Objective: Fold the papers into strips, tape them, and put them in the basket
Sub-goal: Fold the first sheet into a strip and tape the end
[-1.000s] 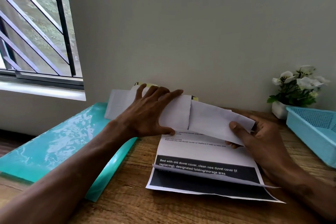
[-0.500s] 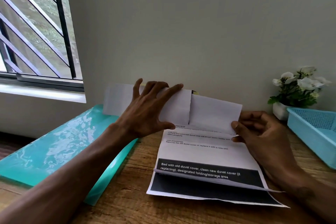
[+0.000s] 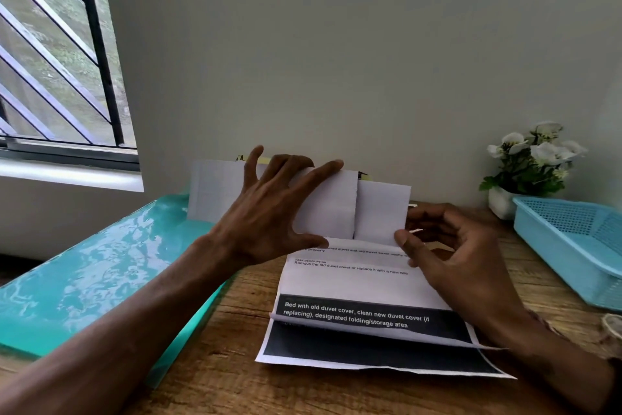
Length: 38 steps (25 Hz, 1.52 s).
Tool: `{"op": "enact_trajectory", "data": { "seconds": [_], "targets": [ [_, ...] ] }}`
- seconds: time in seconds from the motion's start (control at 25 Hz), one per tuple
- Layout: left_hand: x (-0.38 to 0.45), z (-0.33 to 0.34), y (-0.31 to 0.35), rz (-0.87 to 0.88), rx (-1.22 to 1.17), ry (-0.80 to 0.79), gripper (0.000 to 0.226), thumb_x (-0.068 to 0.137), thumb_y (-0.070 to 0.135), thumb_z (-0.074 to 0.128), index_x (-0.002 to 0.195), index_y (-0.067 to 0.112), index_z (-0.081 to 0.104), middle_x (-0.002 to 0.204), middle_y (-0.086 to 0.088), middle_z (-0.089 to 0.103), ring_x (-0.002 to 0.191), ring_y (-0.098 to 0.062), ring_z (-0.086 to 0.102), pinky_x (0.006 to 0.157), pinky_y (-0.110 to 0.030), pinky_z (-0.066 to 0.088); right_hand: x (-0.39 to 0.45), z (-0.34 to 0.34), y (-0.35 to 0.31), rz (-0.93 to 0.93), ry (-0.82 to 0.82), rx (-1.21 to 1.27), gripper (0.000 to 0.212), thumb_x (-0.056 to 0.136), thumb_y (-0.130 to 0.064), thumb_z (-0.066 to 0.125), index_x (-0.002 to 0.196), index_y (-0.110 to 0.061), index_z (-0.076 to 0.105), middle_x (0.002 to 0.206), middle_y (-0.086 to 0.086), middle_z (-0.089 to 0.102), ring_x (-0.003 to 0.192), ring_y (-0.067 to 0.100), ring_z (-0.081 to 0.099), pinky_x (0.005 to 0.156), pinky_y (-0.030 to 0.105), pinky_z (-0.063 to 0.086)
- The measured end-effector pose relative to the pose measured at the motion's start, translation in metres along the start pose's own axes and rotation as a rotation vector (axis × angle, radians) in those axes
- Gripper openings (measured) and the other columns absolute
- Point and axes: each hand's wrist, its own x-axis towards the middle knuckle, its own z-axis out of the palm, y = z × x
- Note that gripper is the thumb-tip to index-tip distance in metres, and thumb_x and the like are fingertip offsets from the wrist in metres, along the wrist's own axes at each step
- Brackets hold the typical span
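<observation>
A folded white paper strip [image 3: 331, 204] stands upright above the table, its right section [image 3: 382, 211] bent along a vertical crease. My left hand [image 3: 269, 212] spreads over its left half, thumb under the lower edge. My right hand [image 3: 447, 249] pinches the strip's lower right corner. Beneath lies a stack of printed sheets [image 3: 363, 313] with black bands, the top sheet's near edge curling up. The blue mesh basket [image 3: 572, 239] sits at the right edge of the table.
A teal plastic folder [image 3: 94, 270] lies on the left, partly over the wooden table [image 3: 215, 374]. A small white pot of white flowers [image 3: 531, 169] stands against the wall behind the basket. Something yellow [image 3: 264, 159] peeks out behind the strip.
The strip has been raised from lying flat to upright. Its right section has swung inward, so it looks shorter. My right hand has moved left with it.
</observation>
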Motion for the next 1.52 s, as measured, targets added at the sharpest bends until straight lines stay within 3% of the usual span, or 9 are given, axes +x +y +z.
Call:
{"op": "enact_trajectory", "data": {
  "seconds": [0.16,0.28,0.4,0.6,0.8,1.0,1.32,1.4,1.52],
  "targets": [
    [0.001,0.000,0.008,0.016,0.000,-0.007,0.110,0.075,0.085,0.063,0.164,0.037,0.019,0.141,0.001,0.047,0.139,-0.022,0.042,0.123,-0.065,0.007,-0.005,0.002,-0.005,-0.073,-0.072,-0.126,0.046,0.081,-0.048,0.080,0.124,-0.042,0.067,0.128,-0.022,0.064,0.108,0.000,0.068,0.081,0.019,0.061],
    [0.001,0.001,0.009,0.024,0.007,-0.001,0.110,0.075,0.086,0.061,0.164,0.036,0.020,0.141,-0.001,0.047,0.138,-0.024,0.042,0.124,-0.066,0.008,-0.004,0.003,-0.004,-0.116,-0.133,-0.196,0.059,0.077,-0.062,0.076,0.132,-0.046,0.062,0.149,-0.020,0.044,0.119,0.006,0.063,0.092,0.027,0.059],
    [0.001,0.001,0.011,0.032,-0.001,0.012,0.110,0.076,0.086,0.061,0.164,0.035,0.021,0.141,-0.002,0.047,0.138,-0.024,0.043,0.124,-0.065,0.008,-0.005,0.003,-0.005,-0.122,-0.177,-0.285,0.071,0.075,-0.079,0.068,0.138,-0.051,0.055,0.158,-0.024,0.031,0.122,0.008,0.061,0.096,0.034,0.059],
    [0.003,0.002,0.017,0.048,-0.011,0.021,0.110,0.076,0.084,0.064,0.164,0.032,0.023,0.141,-0.005,0.048,0.136,-0.026,0.043,0.124,-0.064,0.009,-0.007,0.003,-0.008,-0.154,-0.231,-0.353,0.080,0.069,-0.084,0.065,0.141,-0.052,0.052,0.162,-0.027,0.019,0.124,0.010,0.059,0.098,0.042,0.059],
    [0.003,0.002,0.024,0.080,-0.014,0.039,0.108,0.076,0.083,0.064,0.164,0.031,0.026,0.140,-0.006,0.049,0.135,-0.027,0.045,0.124,-0.065,0.011,-0.007,0.004,-0.010,-0.197,-0.267,-0.388,0.082,0.070,-0.083,0.064,0.143,-0.047,0.053,0.166,-0.026,0.009,0.146,0.004,0.035,0.110,0.047,0.049],
    [0.003,0.000,0.033,0.106,-0.021,0.080,0.105,0.078,0.081,0.065,0.163,0.031,0.030,0.135,-0.005,0.050,0.130,-0.027,0.048,0.123,-0.063,0.016,-0.009,0.005,-0.014,-0.225,-0.322,-0.385,0.070,0.071,-0.081,0.065,0.136,-0.056,0.054,0.167,-0.026,0.002,0.148,-0.006,0.024,0.108,0.033,0.038],
    [0.003,0.001,0.043,0.156,-0.043,0.123,0.098,0.081,0.075,0.067,0.161,0.028,0.035,0.136,-0.007,0.050,0.128,-0.026,0.044,0.121,-0.055,0.024,-0.008,0.007,-0.013,-0.157,-0.429,-0.474,0.100,0.067,-0.091,0.055,0.155,-0.048,0.034,0.159,-0.040,-0.022,0.157,0.002,0.002,0.114,0.019,0.017],
    [0.003,0.000,0.044,0.157,-0.036,0.131,0.097,0.082,0.075,0.067,0.161,0.027,0.035,0.137,-0.007,0.051,0.128,-0.027,0.045,0.120,-0.053,0.027,-0.008,0.007,-0.013,-0.139,-0.438,-0.477,0.097,0.069,-0.092,0.052,0.155,-0.048,0.036,0.157,-0.042,-0.019,0.158,0.005,0.003,0.119,0.025,0.018],
    [0.003,-0.001,0.047,0.148,-0.040,0.142,0.095,0.084,0.073,0.066,0.161,0.026,0.034,0.138,-0.007,0.050,0.128,-0.027,0.045,0.116,-0.050,0.032,-0.009,0.006,-0.016,-0.261,-0.268,-0.387,0.070,0.083,-0.068,0.067,0.145,-0.039,0.053,0.164,-0.015,0.022,0.150,0.008,0.033,0.118,0.035,0.041]
  ]
}}
